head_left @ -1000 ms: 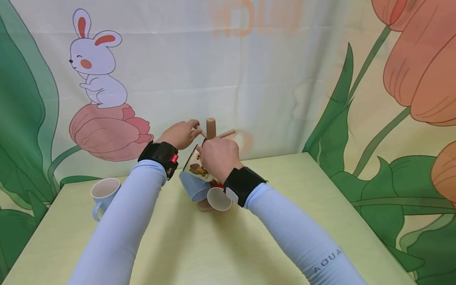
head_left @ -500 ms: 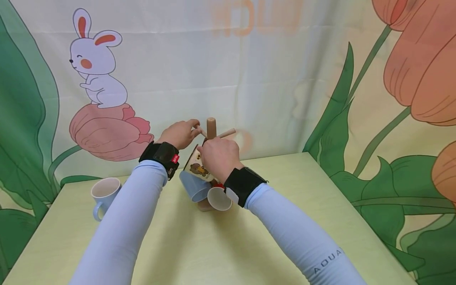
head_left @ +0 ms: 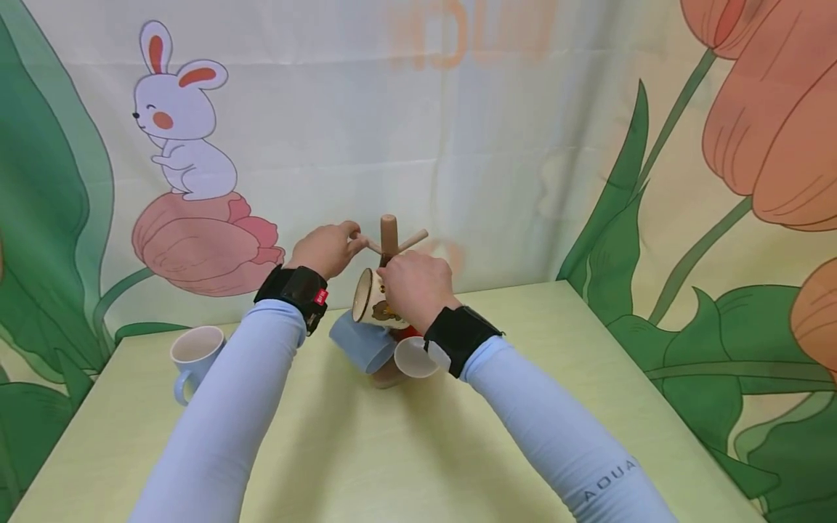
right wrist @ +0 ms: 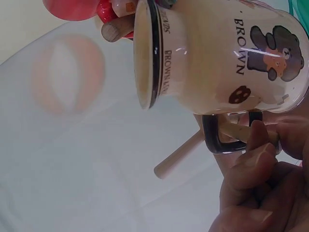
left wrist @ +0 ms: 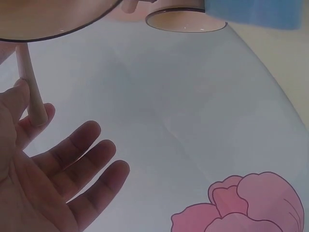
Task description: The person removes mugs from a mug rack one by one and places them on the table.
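Note:
A wooden mug tree stands on the table at centre, several pegs branching from its post. My left hand pinches the tip of one peg between thumb and index finger, its other fingers spread. A cream mug printed with a brown bear lies sideways, mouth facing left in the head view. With curled fingers my right hand grips its black handle; a peg shows within the handle's loop. Lower on the tree hang a light blue mug and a mug with a white inside.
Another light blue mug stands upright at the table's left, beside the left forearm. Behind the table hangs a printed cloth with a rabbit and tulips. The tree's round base shows under the hanging mugs.
My right hand has shifted slightly right and turned the cream mug, so its mouth now faces more toward the left. The lower mugs have swung a little. My left hand keeps its peg hold.

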`<state>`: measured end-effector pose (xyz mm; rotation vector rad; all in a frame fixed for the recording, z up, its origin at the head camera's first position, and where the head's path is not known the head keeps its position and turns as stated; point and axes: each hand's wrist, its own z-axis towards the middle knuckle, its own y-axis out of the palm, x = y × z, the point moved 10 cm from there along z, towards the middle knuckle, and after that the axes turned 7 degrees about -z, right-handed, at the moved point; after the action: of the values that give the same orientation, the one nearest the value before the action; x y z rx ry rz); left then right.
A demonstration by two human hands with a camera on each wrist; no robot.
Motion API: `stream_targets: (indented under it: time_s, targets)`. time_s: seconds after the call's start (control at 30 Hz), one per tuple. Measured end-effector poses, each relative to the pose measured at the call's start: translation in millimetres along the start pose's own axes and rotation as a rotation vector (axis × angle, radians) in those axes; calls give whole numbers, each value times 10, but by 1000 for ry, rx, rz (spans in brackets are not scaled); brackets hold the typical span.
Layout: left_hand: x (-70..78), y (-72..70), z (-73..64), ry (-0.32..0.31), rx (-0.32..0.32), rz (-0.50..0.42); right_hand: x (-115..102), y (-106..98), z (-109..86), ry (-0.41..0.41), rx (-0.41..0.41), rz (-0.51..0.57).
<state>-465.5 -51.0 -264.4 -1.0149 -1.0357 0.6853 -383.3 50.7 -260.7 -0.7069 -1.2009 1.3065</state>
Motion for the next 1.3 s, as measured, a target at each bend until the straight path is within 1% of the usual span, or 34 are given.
stream_targets:
  time_s: [0.1,0.33,0.57,0.7,0.8,0.9,1.1,1.3]
  targets:
    - [-9,-4,-28,-6,10,3,26,32,-1,-1,-7,3]
    - [-1,-15,-92,4,41,23,86,46,-13,-6,-1,9]
    - [1,-17,-130,-5,72,32,155,63,-1,16,-15,30]
    - [1,-27,-160,-15,87,31,172,59,7,4,-4,5]
    - [-1,-28,-171,-11,98,35,189,51,17,-5,11,-21]
    - [1,-29,-180,-2,111,40,205,54,28,-13,7,-24]
    - [-2,-20,-204,3,119,45,266,92,34,17,-22,34]
    - [27,-42,-252,19,142,55,326,103,37,53,-15,79]
